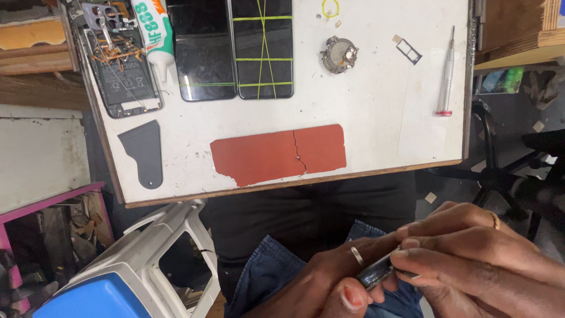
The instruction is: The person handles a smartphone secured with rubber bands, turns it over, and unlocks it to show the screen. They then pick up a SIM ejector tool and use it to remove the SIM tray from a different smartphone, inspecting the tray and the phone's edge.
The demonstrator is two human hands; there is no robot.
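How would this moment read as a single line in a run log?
left hand: grips small dark shiny flat device | right hand: fingertips pinch its edge | white worktable: silver red-tipped screwdriver untouched

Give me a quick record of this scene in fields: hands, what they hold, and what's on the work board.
left hand: grips the dark phone from below
right hand: fingertips pinch the phone's upper edge
work board: white, with a red patch
on board: two rubber-banded phones, an opened phone, glue tube, screwdriver, dark pry tool
beside: white stool
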